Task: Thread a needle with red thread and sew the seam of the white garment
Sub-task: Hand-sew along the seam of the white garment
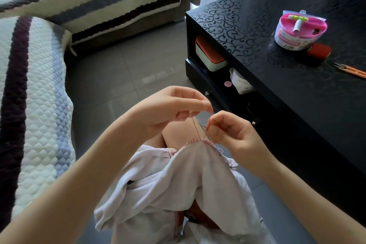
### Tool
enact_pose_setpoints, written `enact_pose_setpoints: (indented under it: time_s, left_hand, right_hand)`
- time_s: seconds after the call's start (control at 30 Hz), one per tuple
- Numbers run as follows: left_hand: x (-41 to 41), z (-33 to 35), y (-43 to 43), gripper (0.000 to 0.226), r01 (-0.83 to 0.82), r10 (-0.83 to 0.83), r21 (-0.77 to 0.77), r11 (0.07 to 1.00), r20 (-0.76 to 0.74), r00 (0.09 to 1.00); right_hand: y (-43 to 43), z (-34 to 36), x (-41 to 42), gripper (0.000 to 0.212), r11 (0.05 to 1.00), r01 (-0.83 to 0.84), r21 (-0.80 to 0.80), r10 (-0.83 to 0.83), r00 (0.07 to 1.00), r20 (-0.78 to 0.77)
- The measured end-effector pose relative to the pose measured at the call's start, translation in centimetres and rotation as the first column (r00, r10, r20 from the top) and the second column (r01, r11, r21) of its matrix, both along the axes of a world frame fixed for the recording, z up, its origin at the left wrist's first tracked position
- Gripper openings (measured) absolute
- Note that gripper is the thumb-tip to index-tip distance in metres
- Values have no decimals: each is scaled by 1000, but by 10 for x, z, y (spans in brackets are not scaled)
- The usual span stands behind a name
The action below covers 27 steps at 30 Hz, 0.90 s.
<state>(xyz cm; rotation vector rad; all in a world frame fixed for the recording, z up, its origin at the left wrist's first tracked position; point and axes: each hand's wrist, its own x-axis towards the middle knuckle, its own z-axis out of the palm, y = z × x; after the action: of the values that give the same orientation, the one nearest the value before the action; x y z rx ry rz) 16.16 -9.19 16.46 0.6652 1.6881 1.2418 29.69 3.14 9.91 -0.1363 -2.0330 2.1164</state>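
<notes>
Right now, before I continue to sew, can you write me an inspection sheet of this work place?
Surface: black table, glossy, leaf pattern, at the right.
Job's things: white garment on the lap, red stitches along its edge; red thread runs up from the seam; needle too thin to tell; thread spool on the table.
Clutter: pink sewing box and orange snips on the table; boxes on the shelf beneath.
Grippers: left hand pinches the thread; right hand pinches it near the seam.
Cables: nothing seen.
Surroundings: striped sofa, grey floor.

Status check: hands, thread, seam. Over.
Left hand pinches thin red thread. Right hand pinches same thread above red-stitched seam of white fabric garment. Seam unobstructed.
</notes>
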Motion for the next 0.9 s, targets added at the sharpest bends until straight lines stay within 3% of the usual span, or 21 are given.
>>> enact_pose_setpoints:
  time_s: [0.13,0.23,0.3,0.4,0.47,0.53,0.6,0.73,0.8,0.9]
  left_hand:
    - [2,-5,2,9,-36,36,-1,999,18,999]
    - [5,-12,2,9,-51,51,-8,999,21,998]
    - [7,-16,1,10,-44,44,-7,999,46,998]
    - [16,-22,-1,25,12,-10,-17,1000,134,991]
    - [23,-27,-4,32,47,-41,-73,996,81,996]
    - [28,-34,-8,24,97,-98,-103,990,-7,995]
    - [32,-41,-13,16,137,-135,-98,986,32,990]
    - [34,-52,-26,19,56,-52,-76,995,55,997]
    - [34,-54,-33,23,45,-40,-75,996,66,997]
    - [31,-58,-47,23,20,-10,-99,995,94,995]
  right_hand:
    - [3,9,0,2,995,-4,-99,-4,997,-81]
    - [6,14,0,20,987,22,-161,-35,996,-78]
    - [7,15,1,32,990,28,-135,-39,996,-84]
    - [9,19,2,16,997,33,-68,-40,993,-110]
    - [10,21,3,14,996,72,-46,-76,993,-93]
    - [13,22,2,14,995,94,-18,-95,992,-87]
    - [17,21,1,13,995,102,-8,-102,992,-80]
    - [21,22,-5,14,982,180,50,-177,982,-64]
    - [22,27,-10,15,977,213,-26,-214,976,-38]
    - [30,33,-26,13,924,142,-355,-128,990,63]
